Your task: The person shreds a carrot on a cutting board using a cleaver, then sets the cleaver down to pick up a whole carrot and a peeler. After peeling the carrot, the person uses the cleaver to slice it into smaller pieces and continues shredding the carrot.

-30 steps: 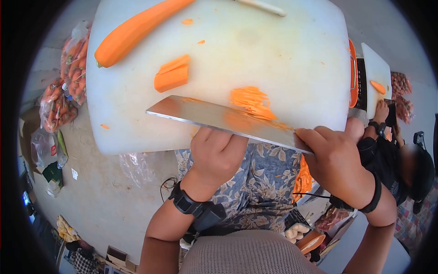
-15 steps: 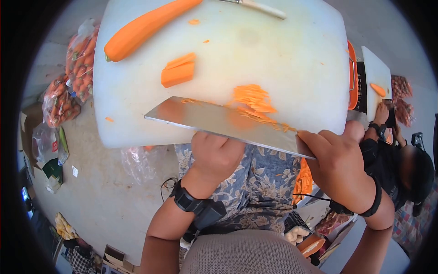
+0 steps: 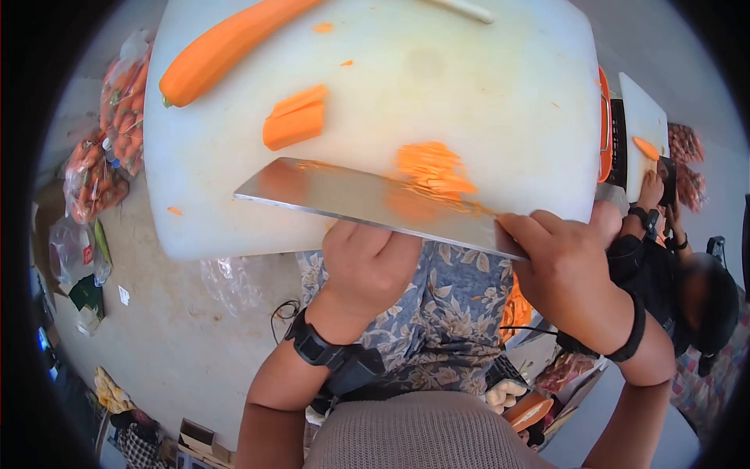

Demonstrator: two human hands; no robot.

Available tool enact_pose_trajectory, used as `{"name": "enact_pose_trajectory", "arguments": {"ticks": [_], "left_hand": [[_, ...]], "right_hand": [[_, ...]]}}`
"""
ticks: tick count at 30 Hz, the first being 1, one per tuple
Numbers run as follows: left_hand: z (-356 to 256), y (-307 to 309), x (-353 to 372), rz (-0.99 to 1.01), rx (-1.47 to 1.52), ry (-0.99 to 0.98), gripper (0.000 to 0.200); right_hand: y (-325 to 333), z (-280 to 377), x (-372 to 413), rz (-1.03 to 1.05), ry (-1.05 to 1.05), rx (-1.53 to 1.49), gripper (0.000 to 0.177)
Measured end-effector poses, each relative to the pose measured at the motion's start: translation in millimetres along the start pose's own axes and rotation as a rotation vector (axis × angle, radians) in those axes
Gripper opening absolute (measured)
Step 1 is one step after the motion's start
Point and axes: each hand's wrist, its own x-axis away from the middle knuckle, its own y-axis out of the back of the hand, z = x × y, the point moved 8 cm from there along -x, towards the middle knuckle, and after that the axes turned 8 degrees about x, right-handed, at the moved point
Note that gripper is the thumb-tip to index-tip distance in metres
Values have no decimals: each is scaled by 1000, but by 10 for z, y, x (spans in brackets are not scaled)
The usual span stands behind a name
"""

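Observation:
A wide cleaver lies at a slant over the near part of the white cutting board. My right hand is wrapped round its handle end. My left hand is at the blade's near edge, its fingers bent and closed, the fingertips hidden; what it holds, if anything, does not show. Just beyond the blade sits a pile of thin carrot strips, with some shreds on the blade. A cut carrot block rests to the left. A long peeled carrot lies at the far left.
A pale-handled tool lies at the board's far edge. Bags of carrots are on the left. An orange container stands right of the board. Further right, a co-worker has hands at another board holding a carrot piece.
The board and the things on it appear slightly further left in view. The cleaver and both my hands keep nearly the same pose. The co-worker's dark blade shows more now.

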Motion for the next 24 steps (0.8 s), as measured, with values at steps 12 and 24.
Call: {"name": "enact_pose_trajectory", "arguments": {"ticks": [12,24], "left_hand": [[14,12,57,-44,-15,-4,27],[7,2,1,-3,-24,0,26]], "right_hand": [[86,119,-33,-86,50,8,32],[72,-31,77,34,-21,-34,31]]}}
